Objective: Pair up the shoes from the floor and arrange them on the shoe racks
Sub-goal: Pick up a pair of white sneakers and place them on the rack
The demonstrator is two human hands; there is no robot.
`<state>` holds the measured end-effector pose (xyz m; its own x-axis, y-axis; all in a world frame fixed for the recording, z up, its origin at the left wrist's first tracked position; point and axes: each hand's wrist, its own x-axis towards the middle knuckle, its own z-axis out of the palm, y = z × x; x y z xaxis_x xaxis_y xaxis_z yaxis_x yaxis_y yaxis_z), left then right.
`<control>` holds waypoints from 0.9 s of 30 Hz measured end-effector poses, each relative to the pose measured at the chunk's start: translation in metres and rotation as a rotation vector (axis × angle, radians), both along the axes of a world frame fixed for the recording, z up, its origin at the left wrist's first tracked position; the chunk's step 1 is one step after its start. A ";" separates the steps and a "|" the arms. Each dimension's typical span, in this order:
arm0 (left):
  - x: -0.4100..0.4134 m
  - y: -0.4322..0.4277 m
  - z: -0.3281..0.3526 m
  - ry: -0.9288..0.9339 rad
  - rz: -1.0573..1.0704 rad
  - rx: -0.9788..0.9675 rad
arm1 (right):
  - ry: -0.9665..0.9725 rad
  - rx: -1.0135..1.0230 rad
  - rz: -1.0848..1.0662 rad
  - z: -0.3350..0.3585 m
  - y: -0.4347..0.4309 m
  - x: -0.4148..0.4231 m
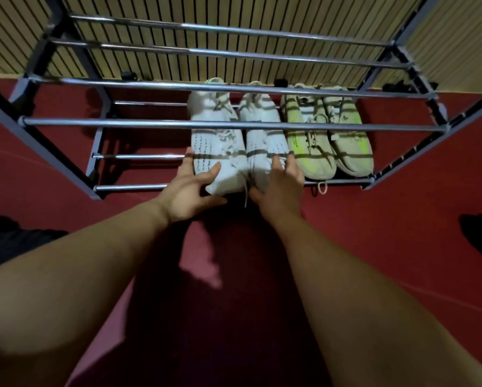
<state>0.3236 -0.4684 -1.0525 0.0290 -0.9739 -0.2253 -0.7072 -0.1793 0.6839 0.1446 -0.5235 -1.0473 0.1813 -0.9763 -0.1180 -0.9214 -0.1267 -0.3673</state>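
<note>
Only illegible print on white shoes (217,143)

Dim, slightly soft — striped shadows, bowed edges.

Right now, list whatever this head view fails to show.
Head view:
- Near ends of the white shoes: covered by the left hand and right hand.
- Dark object, right edge: cut off by the frame.
- Dark shape, left edge: cut off, shadowed.
- Small dark items behind the rack: too dim.
</note>
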 end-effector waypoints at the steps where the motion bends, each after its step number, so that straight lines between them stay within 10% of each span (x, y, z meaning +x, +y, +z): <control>1: -0.003 -0.008 0.001 -0.008 -0.016 0.012 | 0.000 0.017 -0.037 0.002 -0.004 -0.003; 23: -0.001 -0.015 0.013 -0.147 -0.082 0.106 | 0.169 0.205 0.135 0.031 -0.006 -0.018; 27: -0.014 0.004 0.002 -0.398 -0.068 0.149 | 0.147 0.122 0.048 0.016 0.008 -0.031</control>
